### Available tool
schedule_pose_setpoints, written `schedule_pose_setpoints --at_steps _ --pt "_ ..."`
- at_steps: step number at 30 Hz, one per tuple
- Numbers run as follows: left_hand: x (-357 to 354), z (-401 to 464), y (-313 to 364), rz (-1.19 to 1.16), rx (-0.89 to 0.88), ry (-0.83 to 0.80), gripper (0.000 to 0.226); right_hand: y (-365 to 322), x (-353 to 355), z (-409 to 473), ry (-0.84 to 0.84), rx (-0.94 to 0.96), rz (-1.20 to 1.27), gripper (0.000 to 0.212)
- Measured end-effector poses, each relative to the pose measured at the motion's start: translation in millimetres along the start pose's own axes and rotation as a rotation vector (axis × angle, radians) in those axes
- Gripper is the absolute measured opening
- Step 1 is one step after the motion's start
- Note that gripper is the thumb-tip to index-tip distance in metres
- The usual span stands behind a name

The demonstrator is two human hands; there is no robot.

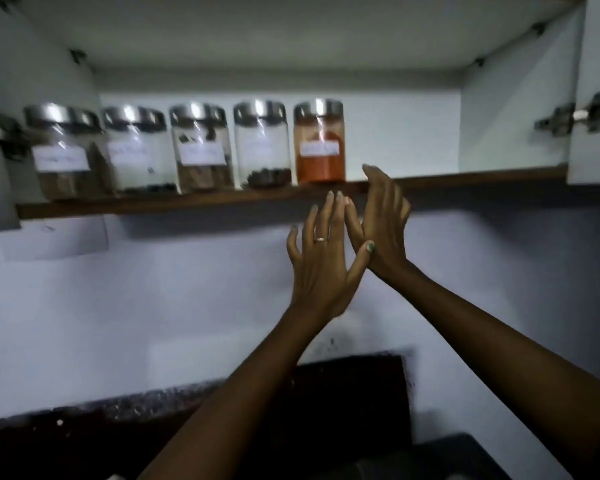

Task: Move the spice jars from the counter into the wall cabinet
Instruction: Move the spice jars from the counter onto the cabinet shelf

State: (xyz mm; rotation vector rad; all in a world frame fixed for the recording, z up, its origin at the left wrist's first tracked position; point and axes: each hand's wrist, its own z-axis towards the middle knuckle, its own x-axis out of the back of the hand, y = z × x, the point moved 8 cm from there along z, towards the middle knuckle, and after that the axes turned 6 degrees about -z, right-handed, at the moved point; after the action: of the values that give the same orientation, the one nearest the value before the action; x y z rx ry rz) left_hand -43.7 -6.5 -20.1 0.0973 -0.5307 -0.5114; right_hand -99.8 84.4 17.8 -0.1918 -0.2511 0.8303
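Observation:
Several glass spice jars with steel lids stand in a row on the wall cabinet's wooden shelf [465, 178]. The rightmost jar [320, 143] holds orange-red powder. Left of it stands a nearly empty jar [262, 147] with dark bits at the bottom, then a jar of brown pieces [201, 150]. My left hand [321, 261], wearing a ring, and my right hand [383, 220] are raised just below and right of the orange jar, fingers spread. Both hold nothing, and the left thumb overlaps the right hand.
The cabinet's right door [593, 88] hangs open, with a metal hinge [572, 114] on its inner side. A white wall [153, 289] runs below the shelf. A dark speckled counter [118, 410] lies at the bottom. The shelf's right half is bare.

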Motion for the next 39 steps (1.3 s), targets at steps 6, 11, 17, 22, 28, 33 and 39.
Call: schedule_pose_setpoints --at_steps 6,11,17,22,28,33,39 --pt "-75.9 -55.5 12.3 -0.073 0.025 -0.159 0.069 53.8 24.1 -79.1 -0.07 0.05 -0.118 0.042" --pt "-164.1 -133.2 12.3 -0.103 0.091 -0.398 0.066 137.8 40.2 -172.3 -0.282 -0.108 -0.291 0.048" --pt "-266.6 -242.6 -0.4 -0.069 0.211 -0.824 0.073 225.2 55.6 -303.6 -0.638 -0.313 -0.461 0.052" --pt "-324.8 -321.1 -17.5 -0.15 0.404 -1.142 0.096 268.3 63.6 -403.6 -0.937 -0.477 -0.452 0.069" --pt "-367.1 -371.0 -15.3 -0.404 0.711 -1.269 0.115 290.0 53.5 -493.2 -1.301 -0.847 -0.236 0.108" --pt "-386.2 -369.0 -10.9 -0.504 0.784 -1.2 0.1 293.8 48.3 -506.8 -1.229 -1.042 -0.161 0.101" --pt "-379.8 -368.7 -21.0 -0.547 0.805 -1.075 0.083 292.0 44.8 -499.3 -1.102 -1.009 -0.196 0.077"
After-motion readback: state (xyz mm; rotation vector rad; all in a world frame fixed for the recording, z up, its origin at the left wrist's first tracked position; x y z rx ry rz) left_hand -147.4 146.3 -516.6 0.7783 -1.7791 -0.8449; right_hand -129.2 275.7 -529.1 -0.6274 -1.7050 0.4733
